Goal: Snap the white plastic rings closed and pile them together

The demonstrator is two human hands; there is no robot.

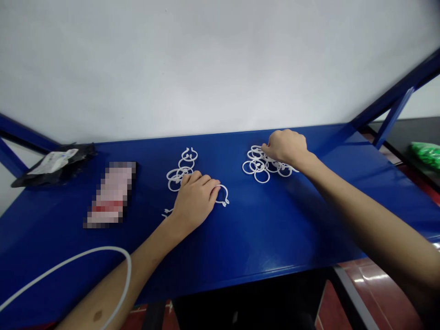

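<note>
My left hand [196, 200] lies palm down on the blue table, its thumb and forefinger closed on a white plastic shower curtain ring [227, 195]. The ring's open ends point towards me. Under and beyond the fingers is a loose group of similar white rings [174, 184], partly covered by the hand. My right hand [287, 145] is curled over a second, denser heap of white rings [261, 176]. Its thumb points left and its other fingertips are hidden, so I cannot see what it grips.
On the left of the blue table [254, 238] are a blurred-out flat object [112, 192] and a black plastic packet [57, 162] with a white label. A white cable [85, 251] loops over my left forearm. Behind stands a white wall [220, 68]; blue frame bars flank the table.
</note>
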